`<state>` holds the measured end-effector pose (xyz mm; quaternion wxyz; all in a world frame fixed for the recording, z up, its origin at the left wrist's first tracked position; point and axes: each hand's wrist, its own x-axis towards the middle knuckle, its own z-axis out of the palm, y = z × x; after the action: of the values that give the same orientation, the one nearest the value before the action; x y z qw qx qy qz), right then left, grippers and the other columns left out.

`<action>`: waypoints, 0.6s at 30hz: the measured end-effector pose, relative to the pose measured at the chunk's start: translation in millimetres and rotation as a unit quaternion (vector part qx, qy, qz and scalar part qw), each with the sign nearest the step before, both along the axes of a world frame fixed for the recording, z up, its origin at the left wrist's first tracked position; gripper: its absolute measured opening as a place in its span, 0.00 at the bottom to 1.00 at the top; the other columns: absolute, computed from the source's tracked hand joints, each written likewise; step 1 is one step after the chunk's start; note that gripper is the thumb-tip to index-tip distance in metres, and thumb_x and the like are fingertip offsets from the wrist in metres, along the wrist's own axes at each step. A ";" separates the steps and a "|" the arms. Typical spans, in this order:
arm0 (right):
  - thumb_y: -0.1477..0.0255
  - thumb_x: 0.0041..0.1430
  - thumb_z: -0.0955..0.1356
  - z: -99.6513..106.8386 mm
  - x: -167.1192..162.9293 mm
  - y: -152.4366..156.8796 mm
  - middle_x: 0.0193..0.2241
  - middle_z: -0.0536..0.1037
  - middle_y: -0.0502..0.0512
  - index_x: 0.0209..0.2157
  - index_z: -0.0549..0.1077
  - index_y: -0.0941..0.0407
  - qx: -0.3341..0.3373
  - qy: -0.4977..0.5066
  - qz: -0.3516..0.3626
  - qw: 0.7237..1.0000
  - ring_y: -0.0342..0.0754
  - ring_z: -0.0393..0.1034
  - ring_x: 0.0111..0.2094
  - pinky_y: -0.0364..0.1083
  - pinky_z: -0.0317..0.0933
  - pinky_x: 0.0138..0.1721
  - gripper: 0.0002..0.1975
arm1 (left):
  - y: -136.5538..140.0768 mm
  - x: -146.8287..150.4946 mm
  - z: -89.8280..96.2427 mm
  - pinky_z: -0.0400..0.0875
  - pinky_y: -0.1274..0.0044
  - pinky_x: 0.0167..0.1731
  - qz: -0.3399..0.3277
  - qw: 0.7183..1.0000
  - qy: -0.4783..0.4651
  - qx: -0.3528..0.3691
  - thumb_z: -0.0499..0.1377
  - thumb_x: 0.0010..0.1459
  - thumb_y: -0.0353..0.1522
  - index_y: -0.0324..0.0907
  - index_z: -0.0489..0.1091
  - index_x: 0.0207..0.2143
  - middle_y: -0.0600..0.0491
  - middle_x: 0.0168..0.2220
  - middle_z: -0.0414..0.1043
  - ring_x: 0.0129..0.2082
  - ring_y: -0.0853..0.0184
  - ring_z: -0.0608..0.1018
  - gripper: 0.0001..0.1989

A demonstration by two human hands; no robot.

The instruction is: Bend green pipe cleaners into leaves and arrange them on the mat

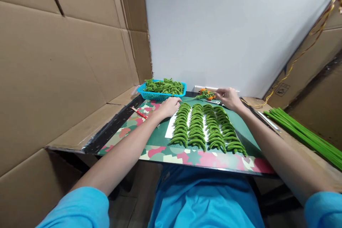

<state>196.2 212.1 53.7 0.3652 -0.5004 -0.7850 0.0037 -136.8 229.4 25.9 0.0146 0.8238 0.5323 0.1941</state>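
My left hand (170,106) rests over the table mat with its fingers closed on the thin green stem of an orange flower (204,91) that looks made of fuzzy chenille wire. The stem runs to the right from these fingertips, with green leaf pieces near the flower head. My right hand (229,98) is pinched at the right side of the flower head; its fingertips are small in view. Below both hands, curved fuzzy green pieces (197,124) lie in several neat columns on white paper (170,129). Scissors (217,103) lie just left of my right hand, partly hidden.
A blue plastic basket (152,96) heaped with green pieces stands at the back left. A red stick-like tool (139,113) lies on the patterned mat (157,154). Long green chenille stems (307,135) and a white strip (268,120) lie right. Cardboard walls (80,60) enclose the left side.
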 end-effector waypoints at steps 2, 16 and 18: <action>0.60 0.69 0.64 -13.8 16.6 -9.1 0.29 0.83 0.58 0.38 0.83 0.59 0.020 0.040 -0.035 0.998 0.51 0.73 0.29 0.47 0.63 0.34 0.21 | -2.7 3.3 0.8 0.72 0.70 0.61 0.019 1.000 0.002 0.010 0.51 0.69 0.32 0.45 0.81 0.54 0.47 0.57 0.82 0.58 0.57 0.81 0.21; 0.67 0.66 0.68 -50.9 45.7 -9.0 0.42 0.88 0.60 0.43 0.85 0.59 -0.087 0.136 0.009 0.987 0.54 0.81 0.42 0.47 0.70 0.46 0.15 | 3.7 7.4 11.3 0.71 0.68 0.64 0.044 0.998 0.034 0.012 0.49 0.70 0.34 0.45 0.81 0.54 0.48 0.59 0.81 0.61 0.55 0.79 0.22; 0.65 0.67 0.67 -53.0 42.9 -6.2 0.42 0.87 0.60 0.43 0.85 0.60 -0.094 0.148 0.019 0.984 0.54 0.80 0.42 0.47 0.70 0.46 0.16 | 3.6 7.2 11.2 0.71 0.68 0.63 0.044 0.998 0.036 0.012 0.49 0.70 0.35 0.46 0.81 0.54 0.48 0.59 0.81 0.61 0.55 0.79 0.22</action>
<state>239.2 205.9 0.7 0.4285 -0.5111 -0.7280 0.1586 -129.6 233.0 37.1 -0.0230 0.8062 0.5661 0.1707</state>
